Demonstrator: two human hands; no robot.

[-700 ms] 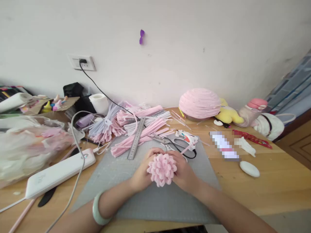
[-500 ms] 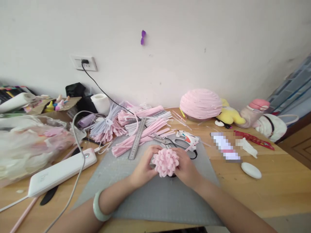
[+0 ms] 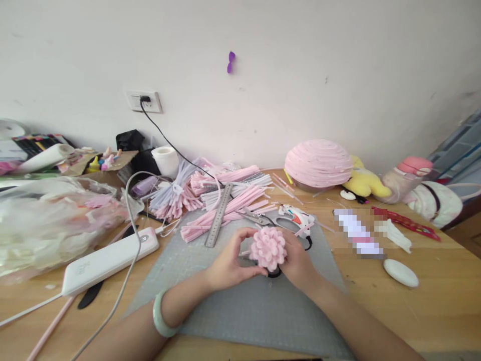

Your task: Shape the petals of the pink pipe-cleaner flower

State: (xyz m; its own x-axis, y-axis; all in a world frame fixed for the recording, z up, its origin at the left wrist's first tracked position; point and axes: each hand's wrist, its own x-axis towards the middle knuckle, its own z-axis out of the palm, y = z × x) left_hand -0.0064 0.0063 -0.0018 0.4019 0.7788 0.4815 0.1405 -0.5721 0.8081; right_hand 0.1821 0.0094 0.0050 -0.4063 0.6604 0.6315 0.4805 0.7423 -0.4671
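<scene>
A pink flower of fuzzy pipe-cleaner loops (image 3: 268,249) is held above the grey cutting mat (image 3: 240,311), its petals facing me. My right hand (image 3: 300,260) grips it from the right, with the fingertips hidden behind the petals. On the other side, my left hand (image 3: 232,258) curves round it in a C, thumb at the lower edge and fingers at the upper edge, with a gap at the palm. A black ring-like part (image 3: 275,273) shows just below the flower. Behind the hands lie scissors (image 3: 259,217), a metal ruler (image 3: 218,215) and a white glue gun (image 3: 300,216).
Bundles of pink pipe cleaners (image 3: 240,203) lie at the mat's back edge. A white power bank (image 3: 110,260) with a cable and a plastic bag (image 3: 56,225) occupy the left. A pink dome (image 3: 318,164) stands at the back, and a white oval object (image 3: 401,273) rests at right.
The view has shifted left. The flower has tilted slightly, and my left hand has opened wider around it, with thumb and fingers further apart. The black part below shows more.
</scene>
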